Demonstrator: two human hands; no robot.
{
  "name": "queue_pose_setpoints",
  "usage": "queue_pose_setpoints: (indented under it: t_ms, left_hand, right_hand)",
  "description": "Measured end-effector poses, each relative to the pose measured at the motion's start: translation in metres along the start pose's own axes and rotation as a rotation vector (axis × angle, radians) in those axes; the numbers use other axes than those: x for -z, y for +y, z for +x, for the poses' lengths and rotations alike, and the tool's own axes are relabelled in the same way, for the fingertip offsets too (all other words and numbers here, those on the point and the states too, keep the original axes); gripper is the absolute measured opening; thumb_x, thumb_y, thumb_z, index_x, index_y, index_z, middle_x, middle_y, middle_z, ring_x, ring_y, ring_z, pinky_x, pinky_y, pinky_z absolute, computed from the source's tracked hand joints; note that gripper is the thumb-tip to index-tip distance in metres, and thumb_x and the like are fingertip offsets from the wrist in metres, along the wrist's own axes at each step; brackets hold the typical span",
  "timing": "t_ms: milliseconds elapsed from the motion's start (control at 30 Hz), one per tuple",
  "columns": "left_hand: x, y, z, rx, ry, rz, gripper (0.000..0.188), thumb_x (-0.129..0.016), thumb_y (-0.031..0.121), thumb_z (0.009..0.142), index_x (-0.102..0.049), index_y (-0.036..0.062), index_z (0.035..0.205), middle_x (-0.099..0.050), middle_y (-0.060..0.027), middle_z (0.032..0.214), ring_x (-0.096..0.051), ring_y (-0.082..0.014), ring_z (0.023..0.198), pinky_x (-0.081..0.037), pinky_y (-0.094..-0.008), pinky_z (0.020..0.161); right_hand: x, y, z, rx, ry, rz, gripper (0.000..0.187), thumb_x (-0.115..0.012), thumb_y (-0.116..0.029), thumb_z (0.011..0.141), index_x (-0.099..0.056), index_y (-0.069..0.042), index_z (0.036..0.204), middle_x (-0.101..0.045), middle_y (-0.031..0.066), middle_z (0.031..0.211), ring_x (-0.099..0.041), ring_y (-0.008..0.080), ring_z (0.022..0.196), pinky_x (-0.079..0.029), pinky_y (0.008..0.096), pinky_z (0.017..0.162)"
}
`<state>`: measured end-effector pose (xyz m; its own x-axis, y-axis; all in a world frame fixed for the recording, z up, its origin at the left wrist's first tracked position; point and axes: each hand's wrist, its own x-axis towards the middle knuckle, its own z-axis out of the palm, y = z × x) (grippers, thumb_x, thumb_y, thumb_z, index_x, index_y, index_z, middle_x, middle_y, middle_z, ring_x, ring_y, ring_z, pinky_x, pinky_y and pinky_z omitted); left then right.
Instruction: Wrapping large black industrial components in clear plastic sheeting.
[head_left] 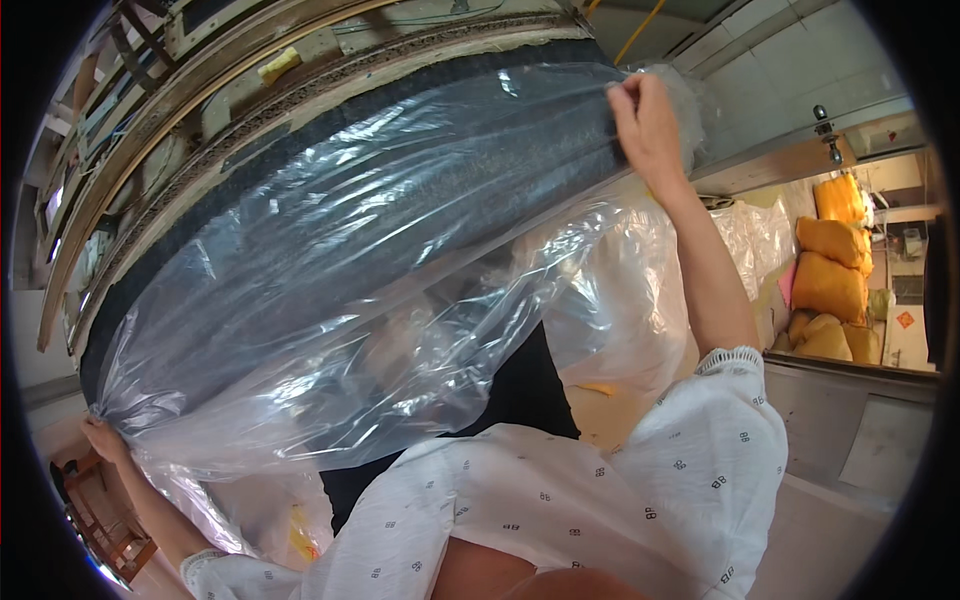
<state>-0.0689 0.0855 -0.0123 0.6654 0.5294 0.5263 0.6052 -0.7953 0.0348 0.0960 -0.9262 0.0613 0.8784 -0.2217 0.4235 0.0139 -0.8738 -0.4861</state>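
A wide sheet of clear plastic film (400, 230) stretches between my two hands, over a dark, padded-looking surface. My left hand (105, 440), at the far left, is closed on a gathered corner of the film. High on the right, my right hand (645, 125) pinches the film's other end near the dark surface's edge. The film is taut along its upper part, and its lower part hangs in loose folds in front of my body. Along the far side, a strip of the dark surface (350, 105) shows bare beyond the film.
Behind the dark surface runs a long curved machine frame with rails (150, 190). More clear plastic (640, 300) hangs below my right arm. Several yellow-orange bundles (830, 285) are stacked at the right, beyond a grey ledge (850, 375). A wooden stool-like object (110, 510) stands at lower left.
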Motion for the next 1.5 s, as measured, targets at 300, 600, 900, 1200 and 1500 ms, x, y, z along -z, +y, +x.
queue_pose_setpoints:
  t_ms: [300,600,900,1200,1500]
  left_hand:
    - [-0.033,-0.029,0.038,0.002,-0.033,0.213,0.04,-0.038,0.031,0.088,-0.051,0.0015,0.112,-0.054,-0.0228,0.11,-0.052,-0.0395,0.1,-0.042,-0.0447,0.08]
    - [-0.024,0.061,-0.005,0.133,0.026,0.091,0.032,-0.048,0.03,0.087,-0.064,0.0031,0.089,-0.065,-0.0132,0.086,-0.061,-0.0284,0.08,-0.048,-0.0391,0.069]
    - [0.018,0.123,-0.012,0.314,0.289,-0.389,0.033,-0.046,0.026,0.083,-0.058,-0.0003,0.098,-0.06,-0.0232,0.097,-0.056,-0.0386,0.094,-0.043,-0.0421,0.083]
    - [0.002,0.127,-0.003,0.302,0.371,-0.335,0.018,-0.049,0.016,0.085,-0.053,0.0007,0.095,-0.058,-0.0198,0.088,-0.058,-0.0356,0.077,-0.046,-0.0468,0.062]
    - [-0.006,0.099,0.005,0.366,0.338,-0.471,0.036,-0.056,0.03,0.07,-0.069,0.0036,0.09,-0.065,-0.019,0.089,-0.062,-0.0328,0.088,-0.048,-0.0386,0.082]
  right_hand:
    - [-0.039,0.046,0.035,0.077,-0.161,-0.167,0.055,-0.039,-0.05,0.087,-0.043,-0.015,0.13,-0.039,0.0219,0.132,-0.039,0.0348,0.122,-0.032,0.0379,0.099]
    - [-0.035,0.077,0.086,-0.405,-0.406,-0.128,0.069,-0.034,-0.057,0.089,-0.046,0.0,0.126,-0.046,0.0176,0.129,-0.042,0.0272,0.122,-0.029,0.0327,0.101]
    - [-0.001,-0.114,-0.055,-0.068,-0.727,0.933,0.029,-0.042,-0.031,0.094,-0.057,-0.006,0.093,-0.057,0.0075,0.092,-0.053,0.015,0.084,-0.041,0.0258,0.077]
    - [-0.093,-0.149,-0.291,0.636,-0.687,0.08,0.066,-0.058,-0.029,0.082,-0.03,0.003,0.134,-0.037,0.0255,0.132,-0.034,0.0377,0.123,-0.026,0.0406,0.103]
    - [-0.119,-0.163,-0.263,0.297,-0.644,0.374,0.041,-0.062,-0.027,0.081,-0.054,0.0,0.111,-0.052,0.0141,0.113,-0.057,0.024,0.094,-0.045,0.0288,0.08]
